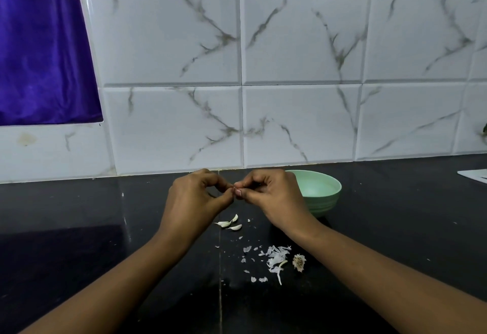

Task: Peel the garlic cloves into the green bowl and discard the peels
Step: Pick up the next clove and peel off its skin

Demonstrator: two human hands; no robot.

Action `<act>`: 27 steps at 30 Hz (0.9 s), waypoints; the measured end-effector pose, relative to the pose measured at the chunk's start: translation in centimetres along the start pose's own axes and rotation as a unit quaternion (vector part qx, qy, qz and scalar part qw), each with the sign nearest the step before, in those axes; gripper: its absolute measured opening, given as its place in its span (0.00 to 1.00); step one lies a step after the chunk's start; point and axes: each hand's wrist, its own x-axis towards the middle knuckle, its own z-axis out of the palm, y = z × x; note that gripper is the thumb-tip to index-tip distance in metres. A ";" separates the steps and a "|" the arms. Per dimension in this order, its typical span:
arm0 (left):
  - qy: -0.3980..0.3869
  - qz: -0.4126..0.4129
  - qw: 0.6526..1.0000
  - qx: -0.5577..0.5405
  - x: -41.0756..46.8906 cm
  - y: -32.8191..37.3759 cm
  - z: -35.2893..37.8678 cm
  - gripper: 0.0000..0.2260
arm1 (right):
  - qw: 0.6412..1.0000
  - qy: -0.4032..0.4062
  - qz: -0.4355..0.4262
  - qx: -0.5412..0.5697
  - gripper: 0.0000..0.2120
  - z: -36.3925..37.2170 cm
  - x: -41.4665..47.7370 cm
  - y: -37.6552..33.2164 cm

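Held clove: pinched between the fingertips of the left hand (196, 196) and the right hand (271, 196), which meet above the counter (395, 228), just left of the green bowl (324, 204). Both hands are curled tight, thumb and forefinger closed on it. The clove is almost wholly hidden by the fingers, so peel progress cannot be told.

Three loose cloves (228, 224) lie on the counter just below the hands, close together. Peeled or not cannot be told.

Risks, as judged:
- The clove is slick and small, so it could be squeezed out of the pinch and dropped onto the counter rather than into the bowl.
- The hands are not over the bowl, so anything released now would miss it.
- Peel flakes are light and could be carried into the bowl on the fingers.
- Loose cloves could be swept up with the waste when the peels are cleared.

Containers: nothing is seen in the visible part of the green bowl's interior. Its left portion is covered by the right hand, so contents there cannot be ruled out.

Peels (275, 257) are scattered on the counter nearer the person, with a dry root stub (299, 262) just beside them. No bin is in view.
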 end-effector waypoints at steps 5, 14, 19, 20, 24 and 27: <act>-0.005 -0.017 1.000 0.001 0.1 0.1 0.0 0.06 | 1.000 -0.011 -0.012 -0.021 0.13 0.0 -0.1 0.1; -0.025 -0.082 0.992 -0.093 0.3 0.1 0.4 0.05 | 0.970 -0.004 0.147 0.194 0.06 0.3 0.1 0.1; -0.074 -0.145 0.971 -0.177 0.5 -0.6 0.4 0.04 | 0.943 -0.014 0.205 0.262 0.04 -0.3 0.3 -0.3; -0.091 -0.153 0.965 -0.194 0.5 -0.7 0.4 0.04 | 0.942 -0.015 0.211 0.261 0.04 -0.5 0.4 -0.3; -0.167 -0.175 0.945 -0.222 0.4 -0.3 0.3 0.06 | 0.954 -0.029 0.223 0.196 0.05 -1.5 0.9 -0.1; -0.203 -0.164 0.944 -0.203 0.2 -0.2 0.5 0.10 | 0.963 -0.033 0.226 0.143 0.06 -2.4 1.4 -0.2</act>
